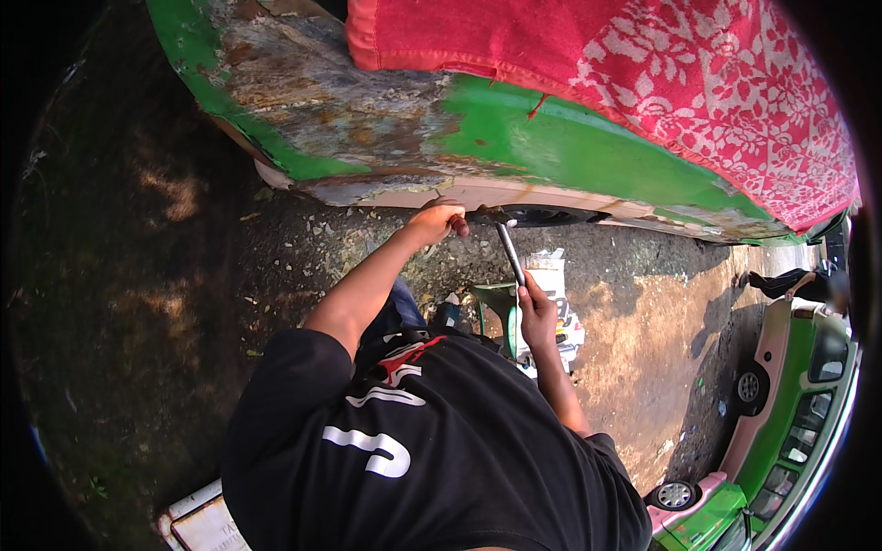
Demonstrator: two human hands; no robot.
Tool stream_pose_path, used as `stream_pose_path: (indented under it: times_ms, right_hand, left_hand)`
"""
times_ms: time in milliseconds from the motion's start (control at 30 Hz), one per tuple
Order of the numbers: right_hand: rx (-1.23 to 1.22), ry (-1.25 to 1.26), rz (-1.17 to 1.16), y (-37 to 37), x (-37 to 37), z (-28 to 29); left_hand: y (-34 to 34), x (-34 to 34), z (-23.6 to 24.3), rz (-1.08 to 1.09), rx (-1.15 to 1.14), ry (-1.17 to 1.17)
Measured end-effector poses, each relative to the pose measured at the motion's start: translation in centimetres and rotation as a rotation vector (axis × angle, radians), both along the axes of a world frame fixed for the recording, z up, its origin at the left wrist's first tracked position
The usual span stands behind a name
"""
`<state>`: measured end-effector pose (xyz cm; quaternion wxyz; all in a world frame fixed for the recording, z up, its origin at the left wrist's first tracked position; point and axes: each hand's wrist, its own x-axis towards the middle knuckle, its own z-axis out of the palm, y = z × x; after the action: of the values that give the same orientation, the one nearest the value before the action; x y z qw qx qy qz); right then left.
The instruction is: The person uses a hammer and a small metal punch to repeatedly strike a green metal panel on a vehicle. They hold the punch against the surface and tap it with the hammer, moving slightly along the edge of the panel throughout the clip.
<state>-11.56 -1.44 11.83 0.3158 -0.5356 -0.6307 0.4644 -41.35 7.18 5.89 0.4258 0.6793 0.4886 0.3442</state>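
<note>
Head view, from the hands outward. Your left hand forms a closed fist beside the lower edge of the car body, gripping a smooth, rounded reddish-brown handle whose end projects past the fingers; the rest of that tool is hidden. Your right hand is closed around the lower part of a hammer, its straight grey shaft of metallic sheen slanting up and leftward to a small head. This head lies near the sill, to the right of your left fist; whether it touches anything cannot be told.

Above both hands curves the car body, its glossy green paint giving way on the left to a broad, rough patch mottled brown and grey. A pale pink sill runs along its lower edge, over a dark curved shape. Draped across the top is a red cloth of towel-like nap, woven with a pale floral pattern.

Below the hammer stands a green stool, partly hidden by your black T-shirt, which bears white and red print. White sheet-like material lies just beside the stool. The ground is rough, gritty earth, dappled with sunlight. At far right, well apart, a person in dark clothing stands near a green-and-pink van.
</note>
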Motion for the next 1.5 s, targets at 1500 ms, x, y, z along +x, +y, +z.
stream_pose_path:
  times_ms: [1500]
  right_hand:
    - [0.007, 0.131, -0.016, -1.6, -0.3, -0.1]
  left_hand:
    - [1.3, 0.3, -0.7, 0.047, -0.250, -0.103]
